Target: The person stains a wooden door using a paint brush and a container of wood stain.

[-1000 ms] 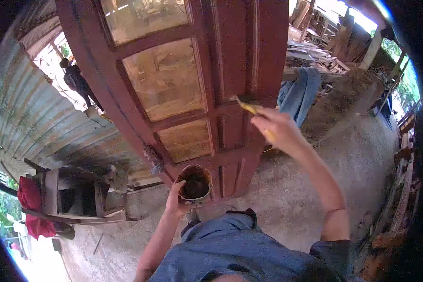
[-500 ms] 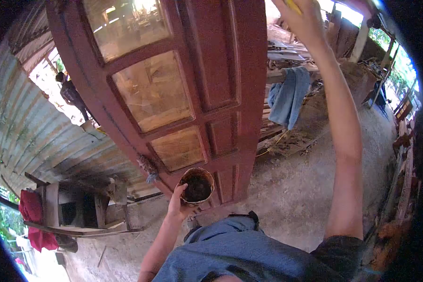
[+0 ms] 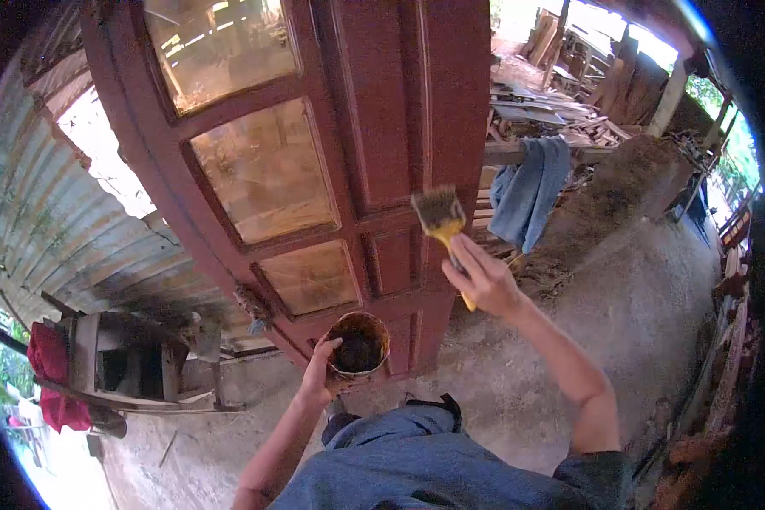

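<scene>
My left hand grips a round paint pot by its side, thumb over the rim; the inside looks dark and stained. In my right hand is a paintbrush with a yellow handle, its dark bristles pointing up and left. The brush overlaps the right part of a reddish-brown door in this view. That door stands upright before me, with glass panes on its left side and raised panels on its right. A knotted cloth hangs at the door's left edge.
A blue cloth hangs over a ledge at right, with stacked wood scraps behind it. Corrugated metal sheeting rises at left above a wooden bench-like frame with red cloth. Concrete floor lies underneath.
My right hand has come down and left from the upper right, bringing the whole paintbrush into view. My left hand still holds the pot. A distant person at left is out of sight now.
</scene>
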Tool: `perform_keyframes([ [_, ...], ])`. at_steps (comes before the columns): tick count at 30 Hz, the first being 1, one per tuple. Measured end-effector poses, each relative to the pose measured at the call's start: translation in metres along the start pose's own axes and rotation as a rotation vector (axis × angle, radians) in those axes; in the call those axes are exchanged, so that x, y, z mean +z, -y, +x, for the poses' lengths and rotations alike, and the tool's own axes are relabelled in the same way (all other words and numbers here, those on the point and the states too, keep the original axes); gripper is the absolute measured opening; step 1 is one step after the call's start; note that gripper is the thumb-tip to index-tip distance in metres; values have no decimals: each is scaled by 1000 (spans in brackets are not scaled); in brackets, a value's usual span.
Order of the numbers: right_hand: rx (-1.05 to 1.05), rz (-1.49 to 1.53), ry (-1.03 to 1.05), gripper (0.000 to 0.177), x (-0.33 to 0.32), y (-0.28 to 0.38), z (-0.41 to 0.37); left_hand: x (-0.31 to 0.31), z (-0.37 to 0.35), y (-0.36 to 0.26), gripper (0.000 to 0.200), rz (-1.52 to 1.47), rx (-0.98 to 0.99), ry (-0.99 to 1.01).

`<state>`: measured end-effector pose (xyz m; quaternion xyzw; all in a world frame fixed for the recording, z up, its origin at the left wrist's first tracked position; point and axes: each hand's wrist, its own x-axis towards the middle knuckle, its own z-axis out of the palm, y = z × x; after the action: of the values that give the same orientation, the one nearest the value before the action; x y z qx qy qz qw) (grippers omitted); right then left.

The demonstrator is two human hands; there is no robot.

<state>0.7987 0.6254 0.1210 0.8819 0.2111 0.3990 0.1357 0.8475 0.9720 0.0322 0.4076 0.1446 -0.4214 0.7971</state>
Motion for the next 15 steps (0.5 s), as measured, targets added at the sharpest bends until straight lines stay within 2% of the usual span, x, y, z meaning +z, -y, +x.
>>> perform_keyframes([
  [1, 5, 72, 76, 26, -2, 4, -7, -3, 5, 7, 47, 15, 48, -9],
  [5, 167, 340, 70, 23, -25, 5, 11, 28, -5, 7, 46, 33, -1, -17],
  [7, 467, 591, -164, 19, -32, 6, 33, 46, -12, 11, 45, 49, 9, -145],
  [8, 465, 599, -161, 19, -29, 5, 43, 42, -8, 17, 45, 44, 9, -153],
  [10, 513, 605, -413, 17, -22, 4, 61, 29, 1, 29, 45, 27, -15, -135],
  [12, 549, 603, -432, 16, 7, 18, 60, 29, -5, 27, 45, 26, -66, -149],
  [14, 479, 470, -470, 19, 38, 39, 52, 28, -11, 22, 50, 27, -115, -154],
  [15, 513, 450, -474, 22, 24, 50, 59, 26, -15, 20, 48, 49, -66, -156],
])
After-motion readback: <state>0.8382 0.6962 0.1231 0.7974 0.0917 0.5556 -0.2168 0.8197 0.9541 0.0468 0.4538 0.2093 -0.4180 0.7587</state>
